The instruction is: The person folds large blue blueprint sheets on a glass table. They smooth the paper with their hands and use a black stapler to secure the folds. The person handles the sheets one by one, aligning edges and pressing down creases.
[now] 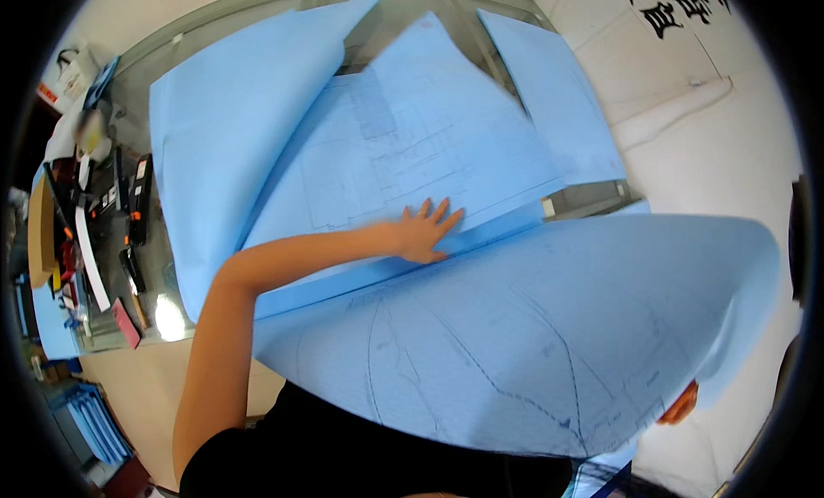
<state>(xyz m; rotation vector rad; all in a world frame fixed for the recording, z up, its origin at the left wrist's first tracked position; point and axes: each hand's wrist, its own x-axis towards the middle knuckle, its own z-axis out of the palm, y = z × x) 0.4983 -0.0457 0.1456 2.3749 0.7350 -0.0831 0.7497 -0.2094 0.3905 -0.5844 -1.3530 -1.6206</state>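
Note:
Several large blue paper sheets with printed line drawings lie over a glass-topped table. My left hand (pixel 426 234) rests palm down, fingers spread, on the lower edge of the middle sheet (pixel 412 157), next to a fold or seam. Nearer my body, a large drawing sheet (pixel 489 331) is lifted and bowed, its right side hanging past the table. At that sheet's lower right edge shows a small part of my right hand (pixel 679 405), closed on the edge; the rest is hidden behind the paper. A folded-over sheet (pixel 238 118) lies at the left, its edge curling up.
Another blue sheet (pixel 553 99) lies at the upper right. On the table's left are black-and-orange cutters (pixel 138 199), a white strip (pixel 92 260), a pink card (pixel 125 323) and a cardboard piece (pixel 42 231). Folded blue stacks (pixel 96 424) stand lower left, below the glass table (pixel 154 302).

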